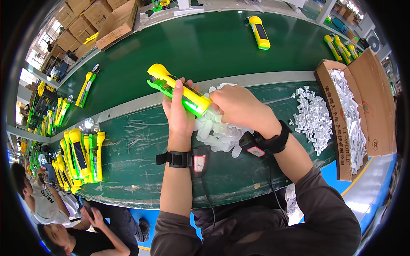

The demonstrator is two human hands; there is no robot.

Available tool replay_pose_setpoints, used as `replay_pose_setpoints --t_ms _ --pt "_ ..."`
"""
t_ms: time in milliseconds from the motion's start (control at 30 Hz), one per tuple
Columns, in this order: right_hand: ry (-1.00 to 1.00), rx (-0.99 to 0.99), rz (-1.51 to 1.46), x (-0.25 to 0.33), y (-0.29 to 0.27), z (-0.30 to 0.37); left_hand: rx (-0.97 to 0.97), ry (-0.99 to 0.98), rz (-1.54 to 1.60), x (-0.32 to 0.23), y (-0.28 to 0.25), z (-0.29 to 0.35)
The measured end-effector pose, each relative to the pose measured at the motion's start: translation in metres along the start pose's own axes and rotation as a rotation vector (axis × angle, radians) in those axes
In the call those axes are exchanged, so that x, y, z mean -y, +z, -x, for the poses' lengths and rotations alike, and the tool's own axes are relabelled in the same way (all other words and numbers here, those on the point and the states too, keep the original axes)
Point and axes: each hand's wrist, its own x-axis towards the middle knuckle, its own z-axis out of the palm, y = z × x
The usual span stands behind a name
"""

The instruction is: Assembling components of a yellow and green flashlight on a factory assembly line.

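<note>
A yellow and green flashlight (191, 94) lies tilted across my left hand (179, 113), whose fingers and thumb wrap round its body. Its two shell halves stand apart at the head end, where green inner parts show. My right hand (243, 106) is closed close beside the flashlight's lower right end, over a heap of frosted white oval pieces (220, 134). Its fingertips are partly hidden, so what they pinch, if anything, does not show. Both wrists wear black straps with small cabled boxes.
Several flashlights (81, 155) stand bunched at the left; another flashlight (259, 33) lies on the green belt (200, 47). To the right, small white pieces (314, 117) form a pile beside an open cardboard box (341, 141) of white pieces. Two people (64, 232) are at the lower left.
</note>
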Motion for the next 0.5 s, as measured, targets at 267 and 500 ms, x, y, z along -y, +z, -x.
replay_pose_setpoints --t_ms 267,500 --pt "0.152 0.011 -0.424 -0.008 -0.051 -0.008 0.088 -0.003 -0.021 0.002 0.003 0.004" --pt "0.201 -0.396 -0.902 0.014 -0.029 -0.021 0.192 0.008 -0.105 0.010 0.006 0.007"
